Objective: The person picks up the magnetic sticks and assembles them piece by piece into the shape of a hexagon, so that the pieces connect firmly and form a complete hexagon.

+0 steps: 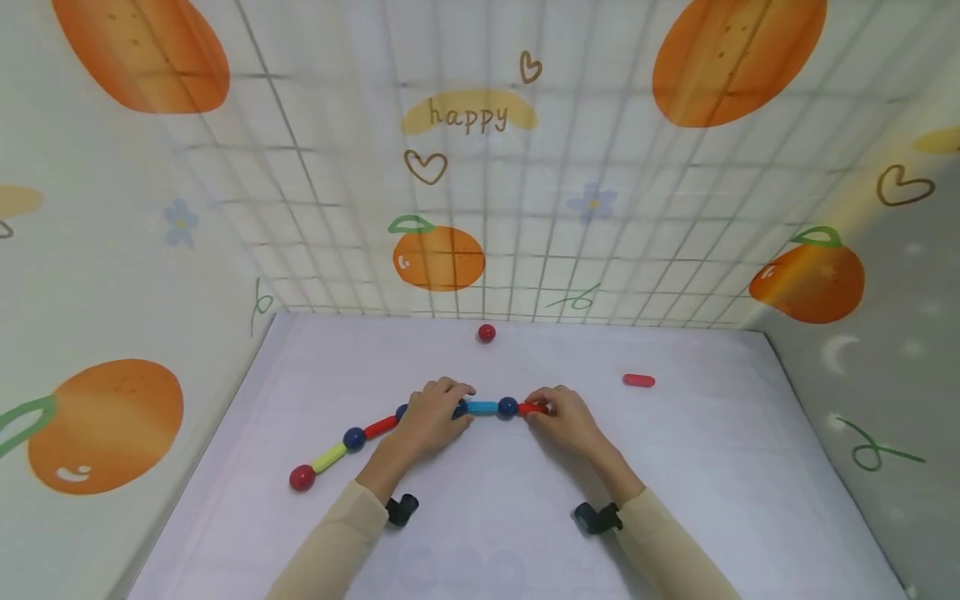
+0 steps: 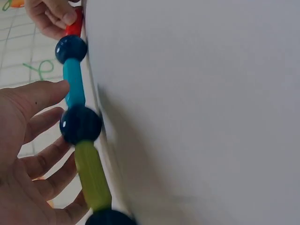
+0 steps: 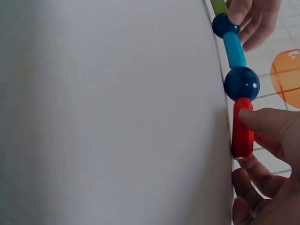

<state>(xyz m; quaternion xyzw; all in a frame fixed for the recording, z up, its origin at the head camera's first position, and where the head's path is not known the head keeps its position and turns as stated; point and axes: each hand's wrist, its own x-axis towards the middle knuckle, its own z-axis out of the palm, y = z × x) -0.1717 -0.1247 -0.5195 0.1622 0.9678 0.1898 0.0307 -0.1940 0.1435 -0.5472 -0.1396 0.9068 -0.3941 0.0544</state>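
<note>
A chain of magnetic rods and balls crosses the white table, from a red ball [image 1: 302, 477] at the left to a red rod [image 1: 531, 408]. My right hand [image 1: 567, 421] pinches that end rod between thumb and fingers; the rod meets a dark blue ball [image 3: 242, 84]. A light blue rod [image 1: 482, 407] joins this ball to another dark blue ball [image 2: 80, 124]. There my left hand [image 1: 432, 419] curls its thumb and fingers round the chain. A yellow-green rod [image 2: 93, 176] beyond it is covered by the left hand in the head view.
A loose red ball [image 1: 487, 333] lies by the back edge of the white table [image 1: 750, 467]. Further right is a loose pinkish-red rod [image 1: 639, 380]. Fabric walls printed with oranges enclose the table at the back and both sides.
</note>
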